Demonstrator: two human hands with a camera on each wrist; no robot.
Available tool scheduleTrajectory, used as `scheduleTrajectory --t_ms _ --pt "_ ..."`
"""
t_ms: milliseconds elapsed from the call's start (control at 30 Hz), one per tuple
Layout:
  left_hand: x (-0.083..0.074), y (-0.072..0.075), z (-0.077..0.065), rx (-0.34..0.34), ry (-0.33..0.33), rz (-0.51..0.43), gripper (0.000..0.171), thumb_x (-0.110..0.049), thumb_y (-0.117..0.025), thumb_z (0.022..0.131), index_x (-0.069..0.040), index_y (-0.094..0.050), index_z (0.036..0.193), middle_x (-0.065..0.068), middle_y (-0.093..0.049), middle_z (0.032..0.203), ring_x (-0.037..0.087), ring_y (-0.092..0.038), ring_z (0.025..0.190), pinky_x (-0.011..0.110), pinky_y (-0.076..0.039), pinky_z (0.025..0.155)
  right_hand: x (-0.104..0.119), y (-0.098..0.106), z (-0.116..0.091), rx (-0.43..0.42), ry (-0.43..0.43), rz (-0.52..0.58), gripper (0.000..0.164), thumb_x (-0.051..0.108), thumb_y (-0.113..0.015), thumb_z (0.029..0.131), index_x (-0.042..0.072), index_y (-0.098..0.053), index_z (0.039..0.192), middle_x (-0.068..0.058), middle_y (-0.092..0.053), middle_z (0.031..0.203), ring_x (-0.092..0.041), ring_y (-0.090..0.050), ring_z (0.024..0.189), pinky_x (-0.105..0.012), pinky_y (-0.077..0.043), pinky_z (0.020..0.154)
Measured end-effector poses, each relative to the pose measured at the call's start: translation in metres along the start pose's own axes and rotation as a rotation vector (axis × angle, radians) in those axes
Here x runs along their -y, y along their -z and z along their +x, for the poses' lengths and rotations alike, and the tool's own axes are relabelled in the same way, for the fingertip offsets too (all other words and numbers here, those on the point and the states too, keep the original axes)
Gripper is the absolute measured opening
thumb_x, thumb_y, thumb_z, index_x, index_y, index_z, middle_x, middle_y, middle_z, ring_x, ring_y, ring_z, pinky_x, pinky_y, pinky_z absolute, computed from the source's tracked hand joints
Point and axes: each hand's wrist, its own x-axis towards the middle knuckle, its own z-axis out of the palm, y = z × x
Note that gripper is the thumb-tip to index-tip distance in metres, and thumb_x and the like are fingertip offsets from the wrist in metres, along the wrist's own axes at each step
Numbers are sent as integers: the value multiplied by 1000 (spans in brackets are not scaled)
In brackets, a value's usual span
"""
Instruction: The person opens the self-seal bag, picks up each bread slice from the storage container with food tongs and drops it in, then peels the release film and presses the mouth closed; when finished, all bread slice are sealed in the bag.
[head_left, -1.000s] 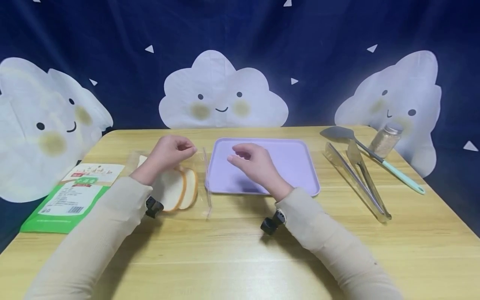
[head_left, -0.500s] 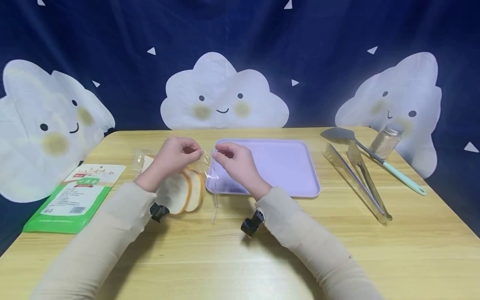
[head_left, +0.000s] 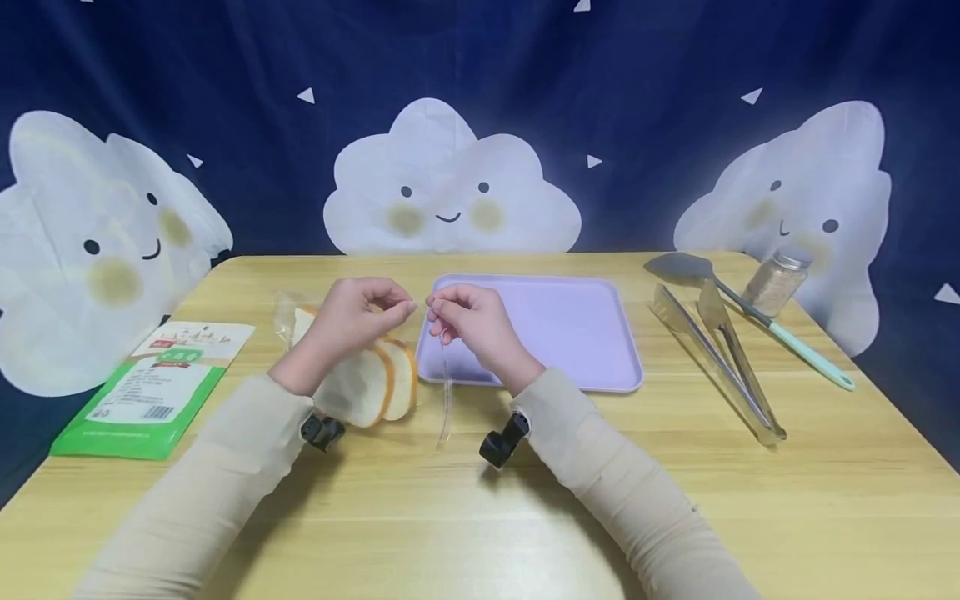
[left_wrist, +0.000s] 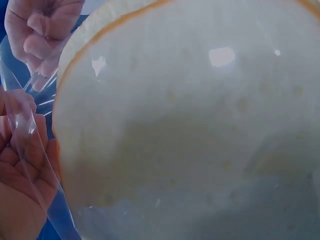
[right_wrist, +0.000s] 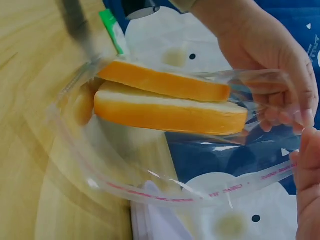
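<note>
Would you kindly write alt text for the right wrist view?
A clear plastic bag with two bread slices inside, its edge held by the left hand and right hand. A wooden table fills the picture's left side.

Left hand (head_left: pixel 362 315), right hand (head_left: pixel 477 323) — close together, pinching.

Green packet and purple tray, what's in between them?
The bread slices in their clear bag, partly behind the left hand, as the head view shows.
</note>
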Motion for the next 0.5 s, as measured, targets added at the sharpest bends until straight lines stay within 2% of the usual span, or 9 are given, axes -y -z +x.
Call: scheduleTrajectory --t_ms 67,100,233,300,400,500 --pt "-1 -1 -1 -14 -14 -4 9 -11 -65 84 -4 -70 83 6 -69 75 14 -61 71 27 -49 67 -1 0 -1 3 12 -4 14 -1 -52 89 -11 -60 96 -7 -61 73 -8 -57 56 -20 -51 53" --pt "-2 -2 -2 -19 -19 -9 8 -11 -66 84 -4 -70 83 5 -69 74 14 -60 70 27 -48 66 10 -1 -7 0 12 -19 15 -2 -52 89 -12 -59 97 -10 -60 72 -8 -56 55 -21 -51 53" --pt "-4 -4 -4 -27 -41 -20 7 -10 -66 83 -5 -70 81 4 -67 71 12 -58 67 28 -47 62 12 1 -8 17 75 -153 13 -2 -54 87 -8 -61 95 -24 -60 76 -9 -56 54 -27 -54 54" --pt "-4 -5 -4 -29 -55 -17 6 -9 -66 83 -5 -70 80 3 -67 70 12 -58 67 29 -48 63 15 3 -7 27 117 -231 11 -2 -54 85 -6 -63 91 -26 -61 78 -10 -57 54 -30 -55 55" --pt "-5 -5 -6 -28 -94 1 6 -8 -65 82 -5 -70 79 3 -66 69 12 -58 66 32 -48 64 17 5 -5 38 163 -335 12 -3 -52 81 -5 -64 85 -18 -63 71 -10 -58 54 -28 -54 55" --pt "-5 -6 -8 -31 -140 19 6 -5 -65 81 -5 -70 77 2 -64 67 11 -56 64 29 -48 63 18 6 -5 46 177 -406 13 -2 -53 78 -2 -65 79 -8 -61 62 -12 -56 52 -24 -48 50"
